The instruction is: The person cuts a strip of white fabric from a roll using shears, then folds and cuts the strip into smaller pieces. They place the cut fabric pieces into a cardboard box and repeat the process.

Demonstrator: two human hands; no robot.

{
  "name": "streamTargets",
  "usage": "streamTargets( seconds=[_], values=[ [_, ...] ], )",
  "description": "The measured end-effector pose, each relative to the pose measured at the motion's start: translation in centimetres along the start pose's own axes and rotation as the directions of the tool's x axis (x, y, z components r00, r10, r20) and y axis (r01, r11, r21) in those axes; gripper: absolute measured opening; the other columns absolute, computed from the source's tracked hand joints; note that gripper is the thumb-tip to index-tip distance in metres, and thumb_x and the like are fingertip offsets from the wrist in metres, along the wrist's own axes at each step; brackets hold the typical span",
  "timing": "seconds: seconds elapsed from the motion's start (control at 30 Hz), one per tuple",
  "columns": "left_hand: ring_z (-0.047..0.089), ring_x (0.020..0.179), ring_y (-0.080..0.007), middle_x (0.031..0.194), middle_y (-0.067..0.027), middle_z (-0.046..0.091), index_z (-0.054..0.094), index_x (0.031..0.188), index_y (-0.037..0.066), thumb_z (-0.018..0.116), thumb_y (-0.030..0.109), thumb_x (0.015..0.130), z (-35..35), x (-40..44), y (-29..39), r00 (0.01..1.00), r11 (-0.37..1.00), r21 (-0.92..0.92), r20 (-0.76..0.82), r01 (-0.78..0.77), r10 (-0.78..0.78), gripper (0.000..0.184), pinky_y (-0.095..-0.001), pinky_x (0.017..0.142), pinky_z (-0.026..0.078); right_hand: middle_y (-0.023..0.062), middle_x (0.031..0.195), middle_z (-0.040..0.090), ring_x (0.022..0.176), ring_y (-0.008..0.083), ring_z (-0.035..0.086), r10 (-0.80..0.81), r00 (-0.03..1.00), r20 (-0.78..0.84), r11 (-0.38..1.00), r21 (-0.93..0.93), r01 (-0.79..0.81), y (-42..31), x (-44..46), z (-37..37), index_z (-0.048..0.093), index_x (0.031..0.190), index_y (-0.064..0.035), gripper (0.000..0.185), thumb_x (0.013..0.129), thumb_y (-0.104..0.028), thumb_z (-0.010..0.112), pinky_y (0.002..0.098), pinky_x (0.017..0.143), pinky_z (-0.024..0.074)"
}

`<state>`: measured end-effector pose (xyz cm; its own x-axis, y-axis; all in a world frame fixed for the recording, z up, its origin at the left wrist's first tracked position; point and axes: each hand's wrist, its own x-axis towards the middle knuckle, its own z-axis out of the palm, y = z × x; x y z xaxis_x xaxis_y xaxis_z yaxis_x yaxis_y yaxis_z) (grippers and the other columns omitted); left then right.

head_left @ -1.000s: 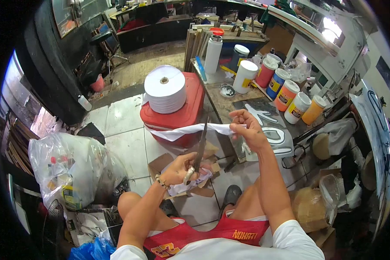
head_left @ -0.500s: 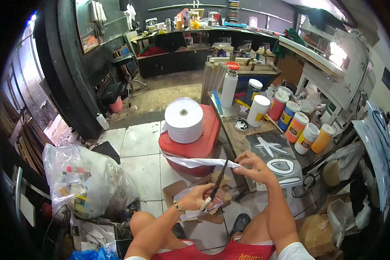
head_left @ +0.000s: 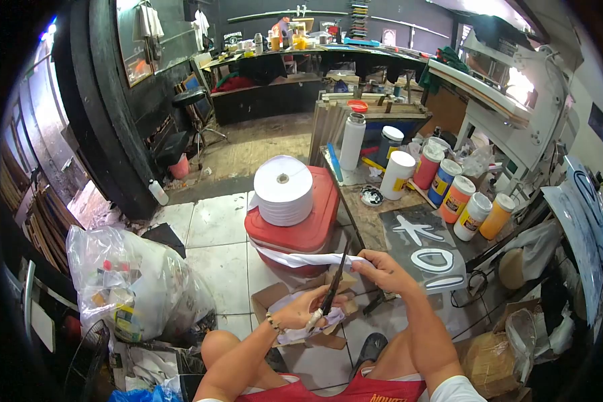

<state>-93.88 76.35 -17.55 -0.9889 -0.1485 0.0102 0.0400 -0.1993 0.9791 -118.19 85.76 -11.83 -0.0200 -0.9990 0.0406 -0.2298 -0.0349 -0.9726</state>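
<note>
A thick roll of white tape or ribbon (head_left: 283, 191) lies flat on a red cooler box (head_left: 321, 194). From it a white strip (head_left: 301, 258) runs across the cooler's front to my right hand (head_left: 384, 271), which pinches its end between thumb and fingers. My left hand (head_left: 307, 310) is wrapped round the pale handles of dark scissors (head_left: 332, 289). Their blades point up and cross the strip just left of my right hand. Whether the blades are apart is too small to tell. Below my left hand, an open cardboard box (head_left: 269, 299) holds white pieces.
At the right, a low table (head_left: 361, 216) carries several paint jars (head_left: 441, 181), a white bottle (head_left: 352, 142) and a dark sheet with white lettering (head_left: 425, 251). A clear plastic bag of rubbish (head_left: 139, 281) stands at the left. A far person (head_left: 283, 29) is partly visible at the back.
The view has tilted up, then nearly settled. My right hand's fingers have closed more on the strip's end, and the scissors remain in my left hand across the strip.
</note>
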Motion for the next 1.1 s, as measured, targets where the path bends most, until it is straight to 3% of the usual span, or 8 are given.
streamTargets(
  seconds=[0.13, 0.33, 0.4, 0.5, 0.63, 0.73, 0.83, 1.1],
  values=[
    [0.049, 0.132, -0.0232, 0.143, -0.0158, 0.05, 0.029, 0.149, 0.002, 0.078, 0.012, 0.077, -0.2, 0.0, -0.4, 1.0, 1.0, -0.019, 0.02, -0.001, 0.001, 0.088, -0.0367, 0.113, 0.036, -0.0074, 0.071, 0.05, 0.064, 0.0027, 0.043, 0.017, 1.0, 0.025, 0.998, 0.064, -0.019, 1.2, 0.4, 0.2, 0.064, 0.094, -0.0077, 0.023, 0.1, -0.029, 0.059, 0.0221, 0.056, 0.0342],
    [0.06, 0.12, -0.025, 0.132, -0.0196, 0.058, 0.035, 0.145, 0.001, 0.079, 0.012, 0.08, 0.1, 0.0, -0.4, 1.0, 0.999, -0.04, 0.019, 0.0, 0.001, 0.079, -0.037, 0.103, 0.048, 0.0069, 0.117, 0.06, 0.09, 0.0111, 0.061, -0.2, 0.975, -0.095, 0.956, 0.198, 0.215, 0.3, 0.7, 0.9, 0.062, 0.12, -0.0012, 0.031, 0.099, -0.023, 0.059, 0.0261, 0.078, 0.0497],
    [0.063, 0.115, -0.0242, 0.128, -0.0196, 0.061, 0.038, 0.143, 0.001, 0.078, 0.01, 0.081, 0.6, -0.1, 0.1, 0.999, 0.998, -0.069, 0.039, 0.012, -0.009, 0.075, -0.0357, 0.099, 0.051, 0.0161, 0.13, 0.059, 0.107, 0.0191, 0.063, -0.104, 0.992, 0.07, 0.814, 0.579, 0.044, -1.4, 0.5, 1.1, 0.061, 0.118, -0.0019, 0.029, 0.098, -0.022, 0.057, 0.0318, 0.093, 0.048],
    [0.063, 0.113, -0.0225, 0.126, -0.0183, 0.062, 0.04, 0.142, 0.001, 0.078, 0.007, 0.08, 1.0, 0.3, -0.3, 0.999, 0.991, -0.132, 0.03, -0.017, 0.021, 0.073, -0.0344, 0.098, 0.052, 0.018, 0.137, 0.054, 0.118, 0.0238, 0.06, -0.148, 0.984, 0.1, 0.712, 0.702, 0.036, -0.4, 0.6, 1.5, 0.057, 0.128, -0.0001, 0.036, 0.098, -0.022, 0.054, 0.0354, 0.101, 0.0459],
    [0.06, 0.117, -0.0225, 0.129, -0.0178, 0.06, 0.037, 0.144, 0.001, 0.08, 0.011, 0.078, 0.7, 0.3, -0.4, 0.998, 0.988, -0.15, 0.051, 0.039, -0.031, 0.079, -0.036, 0.102, 0.048, 0.0171, 0.137, 0.055, 0.121, 0.0237, 0.057, -0.205, 0.974, 0.095, 0.739, 0.668, 0.09, 1.2, 1.3, 1.8, 0.055, 0.132, -0.0012, 0.039, 0.099, -0.022, 0.053, 0.0392, 0.108, 0.0424],
    [0.056, 0.123, -0.0225, 0.135, -0.0175, 0.056, 0.033, 0.146, 0.001, 0.081, 0.016, 0.077, 0.5, 0.1, -1.2, 0.99, 0.989, -0.054, -0.015, -0.14, 0.139, 0.085, -0.0373, 0.108, 0.043, 0.0134, 0.134, 0.058, 0.121, 0.0204, 0.056, -0.059, 0.976, 0.21, 0.908, 0.417, -0.035, 1.1, 1.3, 1.9, 0.057, 0.133, -0.0025, 0.04, 0.099, -0.024, 0.053, 0.0374, 0.107, 0.041],
    [0.052, 0.129, -0.0237, 0.138, -0.0169, 0.053, 0.03, 0.148, 0.002, 0.083, 0.019, 0.077, 0.5, 0.0, -1.1, 0.987, 0.988, -0.047, -0.062, -0.148, 0.146, 0.09, -0.0386, 0.111, 0.039, 0.0052, 0.126, 0.063, 0.11, 0.011, 0.055, -0.16, 0.974, 0.158, 0.967, 0.221, 0.123, 1.8, 1.8, 2.3, 0.06, 0.132, -0.0043, 0.041, 0.099, -0.028, 0.054, 0.0275, 0.097, 0.04],
    [0.06, 0.111, -0.015, 0.124, -0.0109, 0.062, 0.035, 0.147, 0.003, 0.085, 0.023, 0.077, -0.2, 0.1, -0.7, 0.997, 0.986, -0.147, 0.009, 0.073, -0.073, 0.089, -0.0272, 0.093, 0.05, -0.0007, 0.111, 0.063, 0.093, 0.006, 0.051, -0.108, 0.992, 0.06, 0.985, 0.145, 0.098, 0.3, 0.9, 0.9, 0.057, 0.135, -0.0059, 0.038, 0.101, -0.019, 0.05, 0.0243, 0.086, 0.0421]
  ],
)
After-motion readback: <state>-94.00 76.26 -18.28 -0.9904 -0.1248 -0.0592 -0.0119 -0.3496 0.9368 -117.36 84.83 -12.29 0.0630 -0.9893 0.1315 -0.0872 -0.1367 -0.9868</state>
